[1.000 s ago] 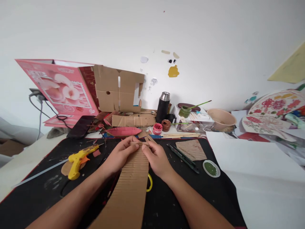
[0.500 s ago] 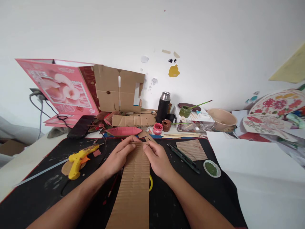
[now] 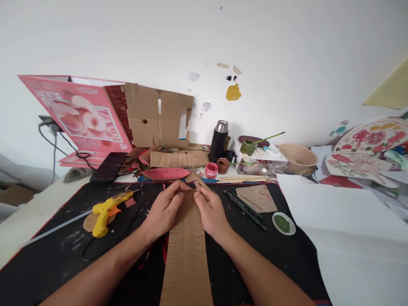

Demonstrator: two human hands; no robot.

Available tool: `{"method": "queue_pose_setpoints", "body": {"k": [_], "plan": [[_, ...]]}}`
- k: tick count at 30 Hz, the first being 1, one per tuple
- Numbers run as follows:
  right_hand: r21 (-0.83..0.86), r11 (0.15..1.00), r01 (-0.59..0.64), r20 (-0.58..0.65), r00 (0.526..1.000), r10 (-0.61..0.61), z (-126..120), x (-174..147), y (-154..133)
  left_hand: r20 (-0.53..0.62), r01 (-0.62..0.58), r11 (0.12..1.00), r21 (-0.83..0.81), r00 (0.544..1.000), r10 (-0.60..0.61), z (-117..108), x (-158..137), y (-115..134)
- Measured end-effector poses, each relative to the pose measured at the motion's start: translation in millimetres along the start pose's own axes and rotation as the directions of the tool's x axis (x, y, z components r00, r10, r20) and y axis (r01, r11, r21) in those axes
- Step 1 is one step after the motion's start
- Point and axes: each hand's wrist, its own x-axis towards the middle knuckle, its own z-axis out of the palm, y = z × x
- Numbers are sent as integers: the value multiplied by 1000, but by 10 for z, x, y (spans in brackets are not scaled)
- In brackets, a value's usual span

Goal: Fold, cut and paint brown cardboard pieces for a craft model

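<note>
A long strip of corrugated cardboard (image 3: 188, 250) runs from the bottom edge up the middle of the black mat. Its far end is pinched between both hands. My left hand (image 3: 167, 206) grips the left corner, thumb on top and fingers curled over the far edge. On the right corner, my right hand (image 3: 212, 212) holds on in the same way, thumb pressed near the edge. The fingertips of both hands are partly hidden behind the strip. Just beyond them lie small cardboard scraps (image 3: 192, 177) and a red boat-shaped cardboard piece (image 3: 165, 174).
Left on the mat (image 3: 261, 272) lies a yellow glue gun (image 3: 106, 212) with its cord. To the right are a dark green utility knife (image 3: 247, 210), a cardboard square (image 3: 257, 198) and a lid with green paint (image 3: 283, 224). Paint jars (image 3: 211, 170) and a black thermos (image 3: 218, 142) stand behind.
The near part of the cardboard strip has swung right and now lies straighter, covering the yellow ring that showed beside it. Both hands keep hold of the far end, shifted slightly.
</note>
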Motion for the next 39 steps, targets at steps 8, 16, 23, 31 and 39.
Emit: {"method": "queue_pose_setpoints", "body": {"k": [8, 16, 23, 31, 39], "plan": [[96, 995, -28, -56, 998, 34, -123, 88, 18, 241, 307, 876, -372, 943, -228, -120, 90, 77], [208, 976, -62, -31, 997, 70, -167, 111, -7, 193, 275, 920, -281, 955, -226, -136, 99, 93], [180, 961, -208, 319, 937, 143, -16, -26, 26, -384, -125, 987, -101, 920, 77, -330, 217, 6], [150, 951, -271, 302, 928, 217, 4, -38, -2, -285, -55, 965, -257, 958, -21, -319, 196, 34], [116, 973, -198, 14, 980, 198, -113, 79, 21, 309, 271, 929, -252, 932, -188, -129, 78, 3]]}}
